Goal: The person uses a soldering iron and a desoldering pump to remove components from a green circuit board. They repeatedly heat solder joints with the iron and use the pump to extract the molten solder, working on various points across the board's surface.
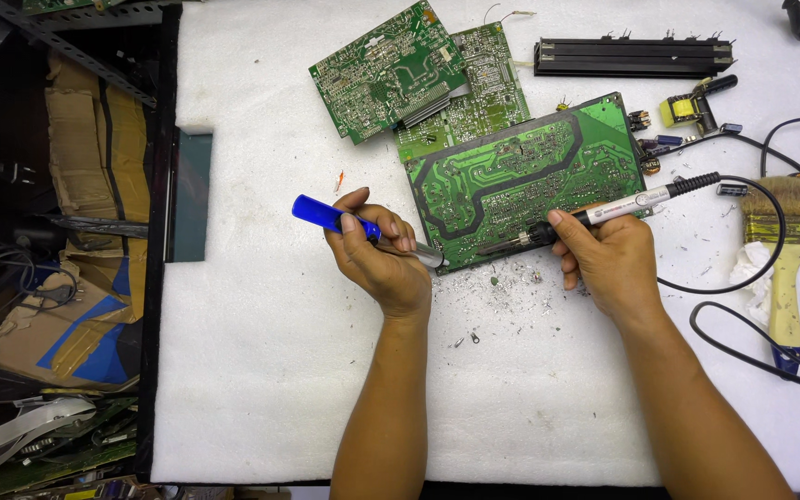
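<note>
A large green circuit board [530, 176] lies solder side up on the white mat [261, 352]. My left hand [381, 259] grips a blue-handled tool [326, 215] whose metal tip rests at the board's lower left corner. My right hand [608, 259] holds a soldering iron [622, 208] with a pale grey handle, its tip touching the board's near edge. The iron's black cord [761, 268] loops off to the right.
Two smaller green boards [400, 69] overlap at the back. A black heat sink bar [631, 57], a yellow transformer [682, 109], a paintbrush [789, 250] and solder scraps [511, 278] lie around. Cardboard and scrap [67, 231] fill the dark area left of the mat.
</note>
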